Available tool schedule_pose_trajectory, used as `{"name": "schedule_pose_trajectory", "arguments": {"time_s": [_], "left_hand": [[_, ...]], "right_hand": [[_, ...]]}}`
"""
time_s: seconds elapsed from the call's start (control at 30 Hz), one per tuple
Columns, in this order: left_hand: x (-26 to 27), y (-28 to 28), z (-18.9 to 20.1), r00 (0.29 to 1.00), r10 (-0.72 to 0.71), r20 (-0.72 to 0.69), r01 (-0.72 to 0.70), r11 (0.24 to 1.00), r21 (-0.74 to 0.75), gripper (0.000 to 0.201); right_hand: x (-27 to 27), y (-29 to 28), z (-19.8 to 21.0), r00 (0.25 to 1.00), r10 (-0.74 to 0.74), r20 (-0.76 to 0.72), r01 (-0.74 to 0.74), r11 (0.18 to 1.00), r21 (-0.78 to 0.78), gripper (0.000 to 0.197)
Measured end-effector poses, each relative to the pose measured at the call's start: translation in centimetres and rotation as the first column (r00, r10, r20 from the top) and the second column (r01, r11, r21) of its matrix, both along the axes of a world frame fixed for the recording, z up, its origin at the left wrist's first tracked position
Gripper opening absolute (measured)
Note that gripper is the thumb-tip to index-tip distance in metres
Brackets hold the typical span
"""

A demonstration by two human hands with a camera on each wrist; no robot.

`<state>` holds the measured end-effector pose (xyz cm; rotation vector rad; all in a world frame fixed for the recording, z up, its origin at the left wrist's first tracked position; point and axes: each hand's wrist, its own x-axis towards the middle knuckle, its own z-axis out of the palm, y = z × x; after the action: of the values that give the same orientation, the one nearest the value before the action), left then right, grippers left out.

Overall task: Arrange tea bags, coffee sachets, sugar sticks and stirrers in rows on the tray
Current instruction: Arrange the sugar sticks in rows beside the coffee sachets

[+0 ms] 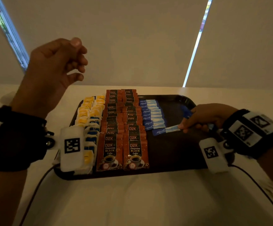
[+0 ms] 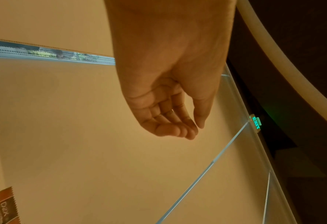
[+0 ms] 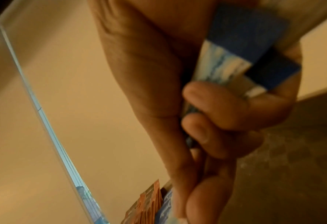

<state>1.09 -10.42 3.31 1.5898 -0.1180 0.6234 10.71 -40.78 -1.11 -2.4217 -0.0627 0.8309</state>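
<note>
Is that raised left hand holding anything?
Empty. The left hand hangs above the table with loosely curled fingers, nothing between them.

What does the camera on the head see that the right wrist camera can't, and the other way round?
Only the head view shows the whole tray, the tea bags, the raised, empty left hand and the sugar stick being laid down. Only the right wrist view shows the spare sugar sticks bunched in the palm. Both show the right hand and the coffee sachets.
</note>
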Motion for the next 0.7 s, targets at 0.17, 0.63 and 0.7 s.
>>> {"name": "schedule_pose_trajectory", "arguments": {"time_s": [0.17,0.63,0.7], "left_hand": [[0.6,0.8,0.6,1.000,-0.002,-0.029,0.002,1.000,0.002,0.023],[1.2,2.3,0.7,0.999,-0.009,-0.042,0.012,0.998,0.056,0.035],[1.2,2.3,0.6,0.999,-0.018,-0.042,0.020,0.998,0.062,0.035]], "right_hand": [[1.3,0.9,-1.3,0.999,-0.008,-0.049,0.007,1.000,-0.024,0.016],[2.8,2.3,-2.1,0.989,-0.055,-0.136,0.048,0.997,-0.058,0.016],[2.9,2.4,-2.2,0.988,-0.066,-0.143,0.054,0.995,-0.082,0.016]]}}
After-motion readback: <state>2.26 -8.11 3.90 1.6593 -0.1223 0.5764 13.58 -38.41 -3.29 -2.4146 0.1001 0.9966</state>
